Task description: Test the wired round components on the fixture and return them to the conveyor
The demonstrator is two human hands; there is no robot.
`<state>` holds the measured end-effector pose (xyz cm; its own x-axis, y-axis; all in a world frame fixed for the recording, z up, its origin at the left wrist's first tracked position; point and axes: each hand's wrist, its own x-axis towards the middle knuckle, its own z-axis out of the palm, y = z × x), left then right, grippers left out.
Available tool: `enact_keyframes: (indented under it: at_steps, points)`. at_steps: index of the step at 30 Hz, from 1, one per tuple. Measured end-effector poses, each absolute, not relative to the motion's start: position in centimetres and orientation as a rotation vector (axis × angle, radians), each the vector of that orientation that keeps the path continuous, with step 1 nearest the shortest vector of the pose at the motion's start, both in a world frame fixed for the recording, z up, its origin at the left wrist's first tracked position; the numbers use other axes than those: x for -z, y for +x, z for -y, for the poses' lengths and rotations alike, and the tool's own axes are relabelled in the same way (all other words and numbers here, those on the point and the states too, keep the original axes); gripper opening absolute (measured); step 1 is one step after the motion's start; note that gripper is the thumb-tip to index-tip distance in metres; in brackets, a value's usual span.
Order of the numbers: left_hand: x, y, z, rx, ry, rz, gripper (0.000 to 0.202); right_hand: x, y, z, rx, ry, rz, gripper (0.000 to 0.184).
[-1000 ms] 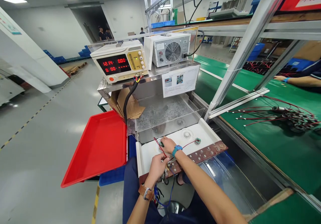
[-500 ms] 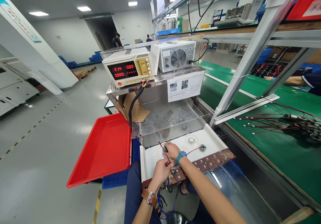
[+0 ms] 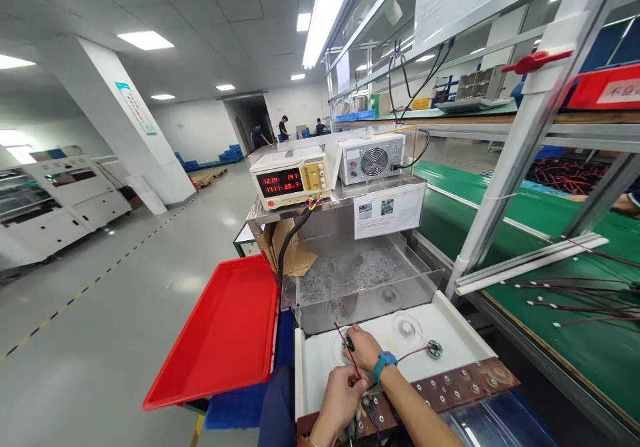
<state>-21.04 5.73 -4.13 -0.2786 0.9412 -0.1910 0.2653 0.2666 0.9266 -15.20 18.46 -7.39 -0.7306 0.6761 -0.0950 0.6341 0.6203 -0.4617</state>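
The right hand (image 3: 364,348) pins a disc (image 3: 349,344), fingers curled around it. The left hand (image 3: 340,393) pinches the red wire (image 3: 339,335). A careless tug might break contact.

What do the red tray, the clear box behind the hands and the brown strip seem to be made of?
Red tray: likely moulded plastic, smooth, with soft glare. Clear box: acrylic or similar clear plastic; the inside shows through, edges shine. Brown strip: perhaps laminate board, dull brown, with round metal fittings.

Left hand (image 3: 340,393) wrist cut off; right hand (image 3: 364,347) covers small part.
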Motion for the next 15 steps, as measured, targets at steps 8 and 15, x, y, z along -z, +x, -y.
enact_keyframes:
  at_steps: [8, 15]
  points:
    - [4.78, -21.18, -5.85, -1.025, 1.136, -1.736, 0.016, 6.90, -15.03, -18.31, -0.740, -1.126, 2.735, 0.024]
    - [4.95, -21.42, -6.02, -1.023, 1.187, -1.739, 0.028, 7.06, -15.20, -18.66, -0.674, -1.123, 2.750, 0.026]
